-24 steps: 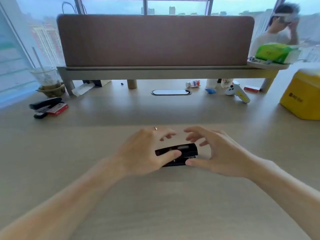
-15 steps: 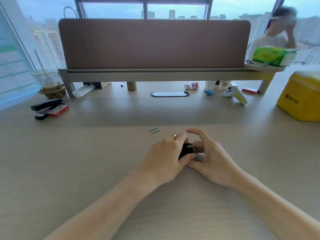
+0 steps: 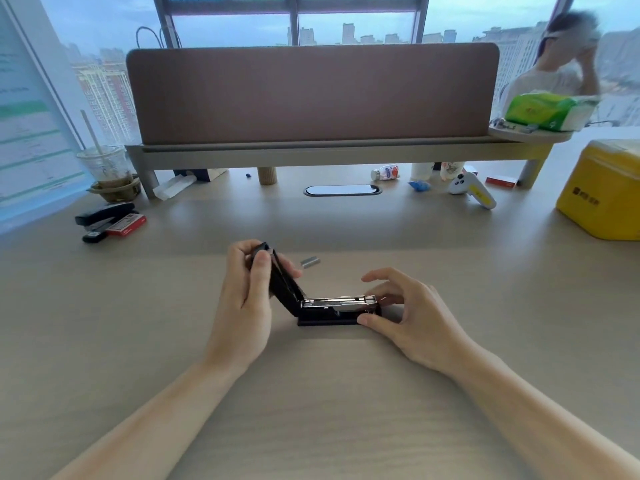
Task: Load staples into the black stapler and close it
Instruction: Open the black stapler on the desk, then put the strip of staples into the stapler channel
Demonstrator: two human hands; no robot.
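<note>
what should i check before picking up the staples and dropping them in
1. Stapler lid swung open: ok, left hand holds the black top cover tilted up and back.
2. Base steady: ok, right hand pinches the front end and the base rests flat on the desk.
3. Metal channel exposed: ok, it faces up.
4. Channel empty: cannot tell, glare hides the inside.
5. Staple strip within reach: ok, it lies loose on the desk just beyond the stapler.
6. A hand free to pick it up: not ok, both are on the stapler.
</note>
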